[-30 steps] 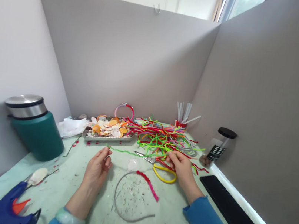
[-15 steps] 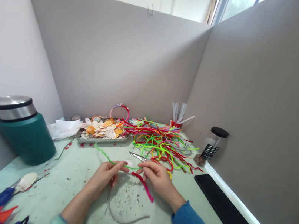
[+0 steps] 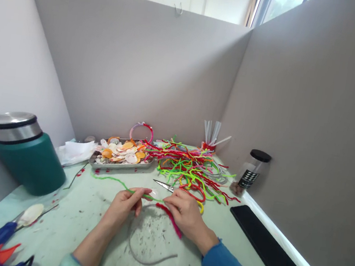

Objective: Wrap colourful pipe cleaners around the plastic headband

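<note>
Green pipe cleaner (image 3: 111,178), one, pinched between the left grip (image 3: 124,203) and the right grip (image 3: 186,210), short span between them, loose tail beyond the left; best drawn lightly taut, clear of the grey hoop (image 3: 146,263) on the counter (image 3: 75,222) just below both.

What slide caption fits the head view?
Left hand and right hand hold a green pipe cleaner near a grey hoop.
</note>
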{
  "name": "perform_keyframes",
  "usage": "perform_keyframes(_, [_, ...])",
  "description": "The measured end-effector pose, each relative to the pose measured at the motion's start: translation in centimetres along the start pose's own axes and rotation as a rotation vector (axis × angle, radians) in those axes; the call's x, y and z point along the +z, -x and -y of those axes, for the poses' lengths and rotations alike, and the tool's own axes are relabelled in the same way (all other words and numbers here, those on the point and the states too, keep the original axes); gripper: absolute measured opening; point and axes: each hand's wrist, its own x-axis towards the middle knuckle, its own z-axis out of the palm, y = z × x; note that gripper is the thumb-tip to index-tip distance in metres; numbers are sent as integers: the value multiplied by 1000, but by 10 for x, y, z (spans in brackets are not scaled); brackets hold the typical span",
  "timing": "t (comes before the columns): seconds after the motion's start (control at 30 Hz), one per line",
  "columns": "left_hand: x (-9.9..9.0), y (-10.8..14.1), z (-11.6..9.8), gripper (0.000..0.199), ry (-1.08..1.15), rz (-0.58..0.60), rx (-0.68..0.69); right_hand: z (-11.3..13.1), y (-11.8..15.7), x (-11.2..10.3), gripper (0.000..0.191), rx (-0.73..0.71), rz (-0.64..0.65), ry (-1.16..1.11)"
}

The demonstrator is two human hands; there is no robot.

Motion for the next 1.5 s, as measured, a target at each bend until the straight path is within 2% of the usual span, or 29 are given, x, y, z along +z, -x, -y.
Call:
perform_keyframes(0.1, [2,-2,3,36,-102,-46,20,-7,-1,-2,19,87,-116,-45])
perform_keyframes(0.2, [5,-2,8,24,-322,-115,170,-15,-2,-4,16,143,-201,-121])
perform_keyframes(0.33, [9,0,13,12,-621,-62,404,-20,-2,1,12,267,-145,-234])
perform_keyframes(0.47, [11,0,18,14,-826,4,452,-21,-2,9,9,375,-83,-426])
perform_keyframes(0.53, [11,0,20,14,-833,8,448,-22,-3,10,9,397,-82,-479])
perform_keyframes(0.73, [12,2,19,20,-869,65,460,-20,-2,11,11,355,-172,-416])
perform_keyframes(0.9, [15,7,17,22,-768,103,420,-7,-8,18,7,399,-51,-584])
perform_keyframes(1.03, [15,6,16,17,-646,96,340,7,-23,22,12,328,64,-639])
perform_keyframes(1.13, [13,5,15,16,-623,108,311,13,-31,24,13,336,89,-720])
perform_keyframes(1.33, [12,3,15,18,-657,145,337,6,-26,24,21,328,143,-810])
perform_keyframes(1.5, [9,1,18,15,-617,130,239,2,-23,24,17,322,153,-770])
